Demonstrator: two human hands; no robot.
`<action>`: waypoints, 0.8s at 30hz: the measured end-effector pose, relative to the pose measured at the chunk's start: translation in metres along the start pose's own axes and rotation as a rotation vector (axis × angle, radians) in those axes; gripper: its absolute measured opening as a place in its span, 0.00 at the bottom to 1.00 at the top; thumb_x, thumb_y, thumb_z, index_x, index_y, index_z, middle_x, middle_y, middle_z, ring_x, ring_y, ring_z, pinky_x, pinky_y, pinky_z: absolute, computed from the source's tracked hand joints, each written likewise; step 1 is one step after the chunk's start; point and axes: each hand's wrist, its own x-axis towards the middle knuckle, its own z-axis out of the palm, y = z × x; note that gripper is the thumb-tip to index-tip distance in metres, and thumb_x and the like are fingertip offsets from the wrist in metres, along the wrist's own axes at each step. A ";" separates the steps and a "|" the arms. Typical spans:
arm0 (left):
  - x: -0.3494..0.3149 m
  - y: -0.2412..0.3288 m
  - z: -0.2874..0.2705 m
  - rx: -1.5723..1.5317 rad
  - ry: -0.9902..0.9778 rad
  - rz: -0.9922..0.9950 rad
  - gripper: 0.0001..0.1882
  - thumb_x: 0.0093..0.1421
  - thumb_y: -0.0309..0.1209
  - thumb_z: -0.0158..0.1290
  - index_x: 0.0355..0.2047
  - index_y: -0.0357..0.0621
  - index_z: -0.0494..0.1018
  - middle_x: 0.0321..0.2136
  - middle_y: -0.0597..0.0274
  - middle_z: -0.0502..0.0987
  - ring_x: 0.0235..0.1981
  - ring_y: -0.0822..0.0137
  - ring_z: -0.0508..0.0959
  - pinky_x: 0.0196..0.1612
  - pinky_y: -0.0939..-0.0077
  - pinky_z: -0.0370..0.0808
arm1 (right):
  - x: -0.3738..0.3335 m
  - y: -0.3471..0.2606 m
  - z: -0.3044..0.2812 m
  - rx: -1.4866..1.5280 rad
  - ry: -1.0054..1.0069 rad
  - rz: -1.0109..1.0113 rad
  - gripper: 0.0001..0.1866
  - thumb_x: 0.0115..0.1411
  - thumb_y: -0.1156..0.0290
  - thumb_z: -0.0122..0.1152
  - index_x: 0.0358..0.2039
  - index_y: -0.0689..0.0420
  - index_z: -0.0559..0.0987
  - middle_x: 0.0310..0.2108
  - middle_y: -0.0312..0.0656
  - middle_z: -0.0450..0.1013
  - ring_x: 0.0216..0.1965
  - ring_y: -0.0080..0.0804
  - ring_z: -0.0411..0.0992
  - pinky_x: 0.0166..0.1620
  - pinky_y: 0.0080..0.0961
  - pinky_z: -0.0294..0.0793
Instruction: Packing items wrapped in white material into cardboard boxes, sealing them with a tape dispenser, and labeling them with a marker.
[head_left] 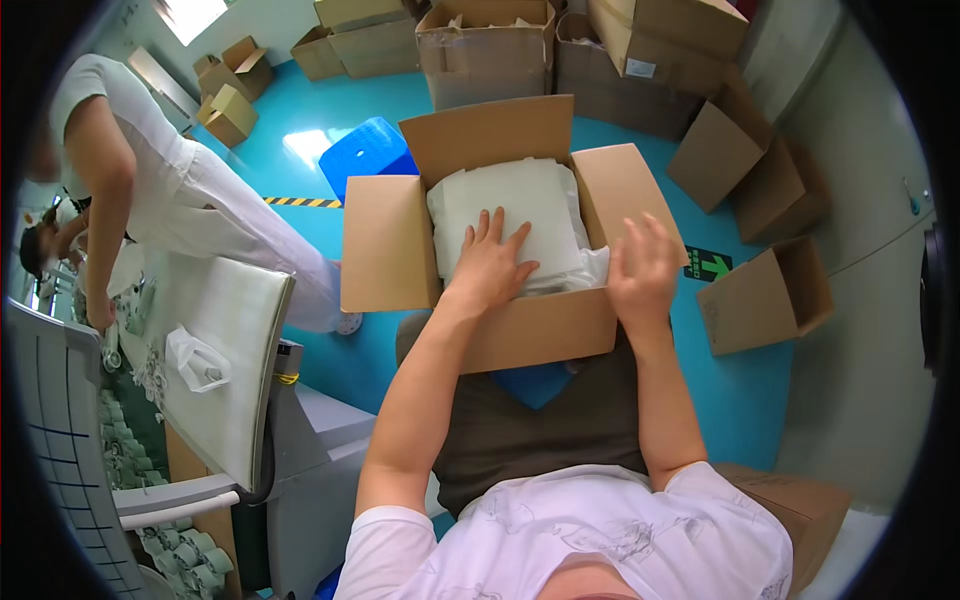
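In front of me a brown cardboard box [535, 335] stands with its flaps folded outward. Filling it is a white, soft-looking package [515, 190] in thin plastic wrap; its contents are hidden. My left hand [490, 262] lies on the package with fingers spread, holding nothing. Over the box's right flap [630, 185] is my right hand [643, 268], raised beside a loose fold of white plastic [594, 268]. Its fingers are bent and blurred by motion, so whether they grip anything is unclear.
A white-topped work table [215, 400] with a small plastic bag [197, 360] is at my left, where another person [150, 160] leans over. A blue stool [367, 155] stands beyond the box. Several cardboard cartons [485, 55] line the far side, and more open ones [765, 300] the right.
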 end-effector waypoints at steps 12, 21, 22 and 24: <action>0.000 -0.005 0.015 -0.073 0.025 -0.002 0.33 0.65 0.48 0.54 0.68 0.55 0.63 0.69 0.35 0.53 0.71 0.35 0.50 0.71 0.42 0.50 | 0.003 0.044 -0.020 1.047 0.080 0.655 0.29 0.60 0.82 0.63 0.63 0.63 0.70 0.43 0.38 0.76 0.39 0.20 0.75 0.41 0.23 0.78; -0.002 -0.007 0.011 -0.093 0.018 -0.021 0.31 0.63 0.42 0.56 0.66 0.53 0.65 0.70 0.37 0.53 0.72 0.37 0.49 0.72 0.45 0.50 | 0.010 -0.032 0.019 0.458 -0.541 -0.386 0.21 0.54 0.64 0.73 0.48 0.55 0.84 0.55 0.53 0.74 0.59 0.51 0.71 0.59 0.37 0.73; -0.006 -0.008 0.009 -0.108 0.045 -0.018 0.31 0.62 0.38 0.57 0.65 0.50 0.67 0.68 0.37 0.56 0.71 0.37 0.52 0.71 0.45 0.52 | 0.008 -0.034 0.019 0.510 -0.556 -0.298 0.20 0.55 0.59 0.71 0.44 0.58 0.85 0.55 0.54 0.74 0.59 0.53 0.70 0.60 0.41 0.71; -0.012 -0.011 0.004 -0.122 0.072 -0.017 0.30 0.60 0.34 0.58 0.63 0.46 0.68 0.67 0.37 0.59 0.70 0.37 0.55 0.70 0.46 0.55 | 0.003 -0.029 0.035 0.574 -0.564 -0.221 0.18 0.56 0.61 0.71 0.43 0.59 0.85 0.53 0.54 0.75 0.59 0.52 0.70 0.59 0.40 0.72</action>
